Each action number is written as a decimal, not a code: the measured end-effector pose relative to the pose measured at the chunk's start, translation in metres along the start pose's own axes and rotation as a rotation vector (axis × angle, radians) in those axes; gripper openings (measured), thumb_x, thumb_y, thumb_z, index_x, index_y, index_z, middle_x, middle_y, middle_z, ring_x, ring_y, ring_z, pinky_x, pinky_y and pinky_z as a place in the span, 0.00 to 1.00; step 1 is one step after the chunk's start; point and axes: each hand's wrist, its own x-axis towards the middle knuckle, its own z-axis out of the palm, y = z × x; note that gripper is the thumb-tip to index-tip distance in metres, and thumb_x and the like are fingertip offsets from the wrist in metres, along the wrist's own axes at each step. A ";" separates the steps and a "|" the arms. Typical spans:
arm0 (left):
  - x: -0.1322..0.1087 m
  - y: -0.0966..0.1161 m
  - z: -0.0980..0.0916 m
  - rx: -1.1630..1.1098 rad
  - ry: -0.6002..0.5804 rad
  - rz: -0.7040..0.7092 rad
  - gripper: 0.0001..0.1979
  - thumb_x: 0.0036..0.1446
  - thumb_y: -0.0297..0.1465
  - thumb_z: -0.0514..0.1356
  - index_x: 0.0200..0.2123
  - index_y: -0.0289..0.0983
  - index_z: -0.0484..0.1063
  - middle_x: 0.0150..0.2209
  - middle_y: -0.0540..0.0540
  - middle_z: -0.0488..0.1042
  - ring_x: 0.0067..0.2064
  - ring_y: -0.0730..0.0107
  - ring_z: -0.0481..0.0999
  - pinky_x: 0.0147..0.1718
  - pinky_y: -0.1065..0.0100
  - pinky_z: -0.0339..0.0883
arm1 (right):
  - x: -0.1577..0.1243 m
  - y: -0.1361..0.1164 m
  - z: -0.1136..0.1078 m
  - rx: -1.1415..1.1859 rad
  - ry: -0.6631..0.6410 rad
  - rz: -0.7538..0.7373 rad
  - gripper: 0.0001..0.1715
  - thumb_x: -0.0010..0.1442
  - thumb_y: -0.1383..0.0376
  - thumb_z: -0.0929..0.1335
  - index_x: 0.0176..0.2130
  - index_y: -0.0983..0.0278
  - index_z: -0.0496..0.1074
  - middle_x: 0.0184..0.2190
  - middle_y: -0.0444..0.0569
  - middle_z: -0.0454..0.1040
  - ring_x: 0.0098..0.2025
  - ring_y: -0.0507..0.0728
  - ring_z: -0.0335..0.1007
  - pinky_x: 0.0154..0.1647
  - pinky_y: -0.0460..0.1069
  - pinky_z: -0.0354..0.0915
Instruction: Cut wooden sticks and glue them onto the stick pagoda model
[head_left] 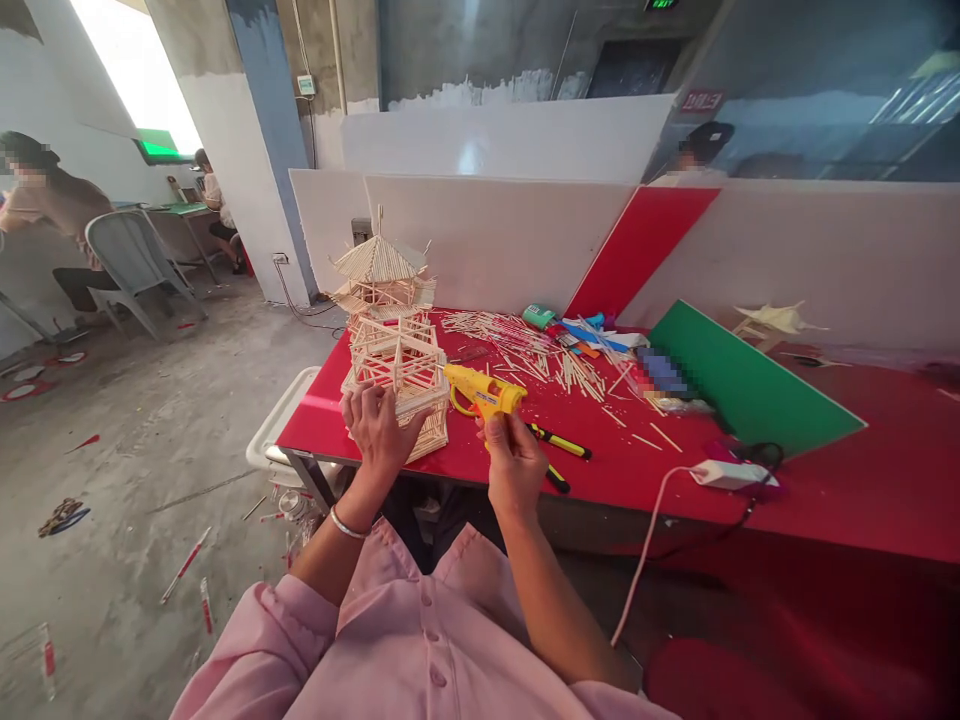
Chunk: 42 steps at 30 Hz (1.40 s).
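A pagoda-like model frame (401, 352) of thin wooden sticks stands near the left end of the red table. Against its front lies my left hand (377, 432), thumb and fingers spread, with a bracelet at the wrist. My right hand (516, 462) is wrapped round the handle of a yellow hot glue gun (484, 388). The gun's nozzle points left and sits at the right side of the stick frame; whether it touches cannot be made out. Behind rises a tiered stick roof (380, 262); I cannot tell whether it is joined to the front frame.
Loose sticks (502, 335) are scattered over the red table (825, 490). Black-and-yellow cutters (562, 442) lie right of the gun. Farther right are a green board (757, 385) and a white power strip (731, 474). White partitions (487, 225) stand behind; other people sit farther off.
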 end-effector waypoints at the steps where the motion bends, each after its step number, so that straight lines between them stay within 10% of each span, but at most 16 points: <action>1: -0.002 0.006 0.002 -0.012 -0.008 -0.012 0.24 0.50 0.49 0.67 0.44 0.41 0.74 0.46 0.37 0.72 0.58 0.43 0.66 0.63 0.41 0.46 | 0.002 0.001 0.000 -0.046 -0.012 -0.067 0.30 0.53 0.47 0.73 0.49 0.62 0.79 0.40 0.52 0.82 0.39 0.60 0.79 0.43 0.55 0.74; 9: -0.013 0.015 -0.015 -0.094 0.028 0.010 0.22 0.56 0.41 0.65 0.53 0.44 0.72 0.53 0.38 0.72 0.58 0.48 0.68 0.61 0.44 0.54 | 0.018 0.004 0.004 -0.308 -0.105 -0.532 0.21 0.60 0.54 0.71 0.49 0.62 0.79 0.43 0.56 0.82 0.43 0.61 0.78 0.47 0.56 0.72; 14: 0.007 -0.020 -0.031 -0.200 0.149 -0.176 0.24 0.58 0.41 0.64 0.56 0.41 0.69 0.54 0.37 0.69 0.60 0.52 0.67 0.60 0.49 0.61 | 0.015 0.009 0.011 -0.168 -0.106 -0.267 0.27 0.58 0.50 0.72 0.49 0.64 0.79 0.43 0.56 0.82 0.43 0.61 0.79 0.47 0.55 0.73; 21: 0.017 -0.057 -0.029 -0.451 -0.207 -0.127 0.35 0.50 0.49 0.68 0.59 0.45 0.67 0.62 0.37 0.64 0.65 0.50 0.64 0.57 0.51 0.67 | 0.011 0.009 0.000 -0.002 0.035 0.017 0.32 0.53 0.45 0.73 0.47 0.66 0.79 0.36 0.53 0.82 0.38 0.59 0.79 0.41 0.52 0.73; 29: -0.005 -0.031 -0.018 -0.396 -0.034 -0.209 0.30 0.50 0.48 0.69 0.53 0.41 0.71 0.59 0.36 0.65 0.56 0.52 0.72 0.39 0.60 0.77 | -0.005 0.006 0.013 0.276 -0.012 0.417 0.35 0.41 0.44 0.77 0.42 0.63 0.77 0.30 0.46 0.80 0.28 0.51 0.74 0.27 0.44 0.70; 42: -0.029 0.005 -0.017 -0.328 -0.020 -0.131 0.28 0.56 0.41 0.67 0.58 0.43 0.67 0.62 0.36 0.63 0.62 0.50 0.68 0.53 0.52 0.72 | 0.012 -0.023 -0.006 0.177 -0.168 0.493 0.35 0.37 0.47 0.79 0.41 0.65 0.80 0.27 0.47 0.80 0.24 0.52 0.73 0.19 0.43 0.65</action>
